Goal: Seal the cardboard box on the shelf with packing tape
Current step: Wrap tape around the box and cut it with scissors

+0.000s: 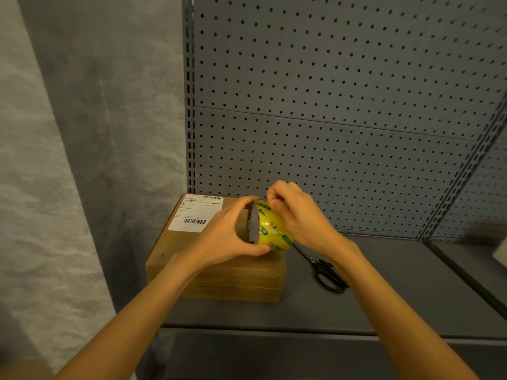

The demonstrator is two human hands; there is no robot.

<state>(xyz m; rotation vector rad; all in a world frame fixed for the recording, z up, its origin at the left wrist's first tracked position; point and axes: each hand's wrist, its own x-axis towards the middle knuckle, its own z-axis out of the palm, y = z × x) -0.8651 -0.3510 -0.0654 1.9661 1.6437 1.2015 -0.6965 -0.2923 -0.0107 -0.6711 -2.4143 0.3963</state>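
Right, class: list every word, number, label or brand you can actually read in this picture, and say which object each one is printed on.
White shipping label on the brown cardboard box: two barcodes and rows of print, too small and blurred to read.
Yellow roll of packing tape, held by the left hand and picked at by the right hand: green printed marks, not legible.
Readable text: none.

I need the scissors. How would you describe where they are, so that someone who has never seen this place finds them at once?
Look at the dark grey metal shelf below the perforated back panel. A brown cardboard box with a white label stands at its left end. The black-handled scissors lie flat just right of the box, partly under the person's right forearm; they are the only black tool there.
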